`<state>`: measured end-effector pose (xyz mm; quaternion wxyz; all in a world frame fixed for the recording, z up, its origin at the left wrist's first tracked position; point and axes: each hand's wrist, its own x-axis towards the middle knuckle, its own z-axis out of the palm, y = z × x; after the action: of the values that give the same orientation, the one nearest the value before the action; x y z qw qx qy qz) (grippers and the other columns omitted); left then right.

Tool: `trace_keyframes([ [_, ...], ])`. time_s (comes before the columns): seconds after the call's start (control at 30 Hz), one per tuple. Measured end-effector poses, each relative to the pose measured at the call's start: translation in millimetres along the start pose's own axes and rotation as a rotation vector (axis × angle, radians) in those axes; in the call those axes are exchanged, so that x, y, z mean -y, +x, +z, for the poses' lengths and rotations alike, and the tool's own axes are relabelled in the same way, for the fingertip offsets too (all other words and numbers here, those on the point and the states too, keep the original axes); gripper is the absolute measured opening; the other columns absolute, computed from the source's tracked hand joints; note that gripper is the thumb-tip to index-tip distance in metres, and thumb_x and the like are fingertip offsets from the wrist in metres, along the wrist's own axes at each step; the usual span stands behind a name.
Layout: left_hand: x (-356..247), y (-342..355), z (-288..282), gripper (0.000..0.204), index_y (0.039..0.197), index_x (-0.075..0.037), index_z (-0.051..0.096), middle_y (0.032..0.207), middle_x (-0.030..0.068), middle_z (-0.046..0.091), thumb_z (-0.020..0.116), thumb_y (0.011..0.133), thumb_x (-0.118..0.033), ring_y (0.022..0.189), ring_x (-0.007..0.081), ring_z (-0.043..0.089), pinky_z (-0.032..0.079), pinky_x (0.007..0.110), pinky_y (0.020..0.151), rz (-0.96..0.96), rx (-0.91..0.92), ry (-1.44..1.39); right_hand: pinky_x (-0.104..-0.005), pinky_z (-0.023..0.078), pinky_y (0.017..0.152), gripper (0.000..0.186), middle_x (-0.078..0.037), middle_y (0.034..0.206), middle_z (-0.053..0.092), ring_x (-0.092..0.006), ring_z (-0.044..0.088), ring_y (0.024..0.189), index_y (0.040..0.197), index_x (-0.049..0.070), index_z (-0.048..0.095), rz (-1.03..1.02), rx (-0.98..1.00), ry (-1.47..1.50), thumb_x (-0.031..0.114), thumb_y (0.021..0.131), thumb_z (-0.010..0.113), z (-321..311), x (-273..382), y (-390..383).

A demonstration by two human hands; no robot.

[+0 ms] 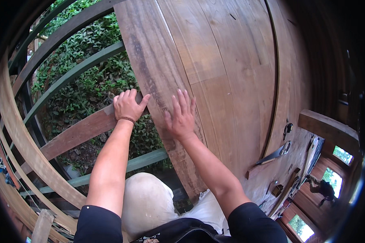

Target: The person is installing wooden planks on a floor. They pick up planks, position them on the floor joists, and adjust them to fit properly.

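My left hand (129,107), with a beaded band at the wrist, rests over a reddish-brown joist (79,130). Its fingers curl over the far edge of that joist. Its thumb stretches toward the edge of a rough, dark-stained plank (144,50). Flat on this same plank lies my right hand (181,117), fingers spread and holding nothing. The plank runs alongside smoother fitted floorboards (215,105), with a narrow seam between them. My knees (148,198) are bent at the near end of the plank.
Left of the plank, green joists (77,75) span an open gap above leafy plants (89,81). Long bent-looking boards (24,133) lie farther left. A handsaw (275,153) and other tools are on the floor to the right, beyond which a person (323,189) is visible.
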<state>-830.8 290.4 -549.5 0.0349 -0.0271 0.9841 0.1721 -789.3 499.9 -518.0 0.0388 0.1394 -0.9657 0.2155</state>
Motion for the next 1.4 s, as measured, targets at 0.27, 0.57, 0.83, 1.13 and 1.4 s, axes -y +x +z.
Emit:
trace_keyframes([
  [0.27, 2, 4, 2, 0.031, 0.089, -0.011, 0.062, 0.087, 0.0082, 0.064, 0.050, 0.100, -0.037, 0.090, 0.0286, 0.062, 0.042, 0.045, 0.085, 0.015, -0.041, -0.033, -0.0531, 0.019, 0.121, 0.062, -0.017, 0.156, 0.037, -0.0324, 0.030, 0.148, 0.145, 0.004, 0.045, 0.004, 0.069, -0.060, 0.033, 0.092, 0.058, 33, -8, 63],
  [0.57, 11, -1, 9, 0.020, 0.091, -0.015, 0.065, 0.091, 0.0041, 0.069, 0.054, 0.096, -0.030, 0.094, 0.0226, 0.064, 0.042, 0.043, 0.090, -0.035, -0.129, -0.186, -0.0526, 0.011, 0.123, 0.089, -0.020, 0.158, 0.033, -0.0355, 0.023, 0.150, 0.149, 0.002, 0.038, -0.076, 0.141, -0.128, 0.052, 0.082, 0.068, 29, -5, 60],
  [0.83, 18, -9, 25, 0.015, 0.092, -0.014, 0.064, 0.087, 0.0050, 0.071, 0.055, 0.094, -0.026, 0.092, 0.0239, 0.066, 0.044, 0.043, 0.091, -0.098, -0.206, -0.333, -0.0553, 0.021, 0.119, 0.089, -0.027, 0.159, 0.023, -0.0461, 0.022, 0.147, 0.151, 0.000, 0.032, -0.019, 0.362, -0.129, 0.036, 0.082, 0.076, -15, 15, -54],
  [1.13, 11, 0, 14, 0.021, 0.096, -0.014, 0.067, 0.092, 0.0085, 0.072, 0.058, 0.092, -0.032, 0.096, 0.0285, 0.067, 0.045, 0.045, 0.091, -0.095, -0.120, -0.369, -0.0513, 0.021, 0.121, 0.113, -0.034, 0.161, -0.001, -0.0549, 0.001, 0.148, 0.155, -0.003, 0.015, 0.486, 0.786, -0.075, 0.036, 0.074, 0.083, -74, 9, -281],
  [1.4, 24, 7, 17, 0.040, 0.118, -0.016, 0.067, 0.113, 0.0097, 0.071, 0.066, 0.087, -0.042, 0.109, 0.0284, 0.065, 0.046, 0.041, 0.099, -0.056, 0.006, -0.277, -0.0628, 0.020, 0.118, 0.111, -0.026, 0.164, -0.001, -0.0509, 0.001, 0.150, 0.157, 0.002, 0.015, 0.554, 0.695, -0.004, 0.026, 0.072, 0.083, -82, 27, -270],
])
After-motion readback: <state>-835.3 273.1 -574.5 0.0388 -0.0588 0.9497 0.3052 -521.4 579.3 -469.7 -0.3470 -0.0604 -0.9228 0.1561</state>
